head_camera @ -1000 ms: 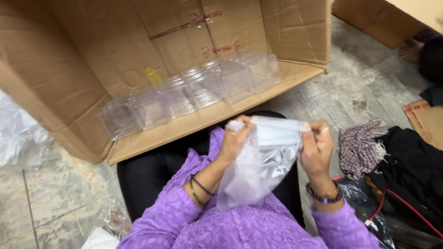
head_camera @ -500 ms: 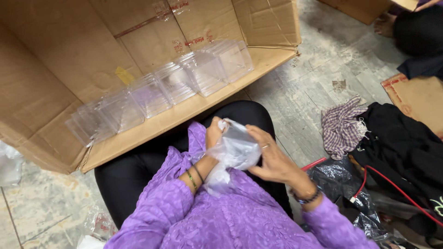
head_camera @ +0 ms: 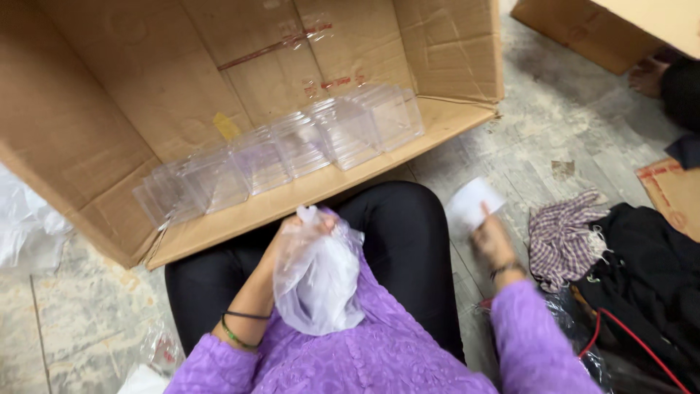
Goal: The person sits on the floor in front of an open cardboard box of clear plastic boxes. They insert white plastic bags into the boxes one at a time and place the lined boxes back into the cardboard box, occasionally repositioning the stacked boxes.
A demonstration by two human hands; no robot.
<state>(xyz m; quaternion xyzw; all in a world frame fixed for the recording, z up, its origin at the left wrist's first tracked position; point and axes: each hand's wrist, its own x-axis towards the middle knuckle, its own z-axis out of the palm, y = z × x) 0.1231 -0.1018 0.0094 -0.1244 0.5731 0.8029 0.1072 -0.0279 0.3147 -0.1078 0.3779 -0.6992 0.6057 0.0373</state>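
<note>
a bag in one hand, a white piece in the other

the person sits on the floor with legs in black and sleeves in purple. the left hand is closed tight around the top of a thin clear plastic bag. the bag hangs down from the fist, over the lap, and looks soft and crinkly with something pale inside. two thin bands sit on the left wrist.

the right hand is out to the side, well apart from the bag. its fingers pinch a small white piece, which sticks up above the hand. the piece is blurry, so what it is cannot be told. a dark band sits on that wrist.

just in front of the knees lies a big brown cardboard box on its side, open toward the person. a row of clear plastic boxes stands inside it, side by side.

to the right, on the floor, lie a checked cloth and a black cloth, touching each other. another cardboard box sits at the top right.
</note>
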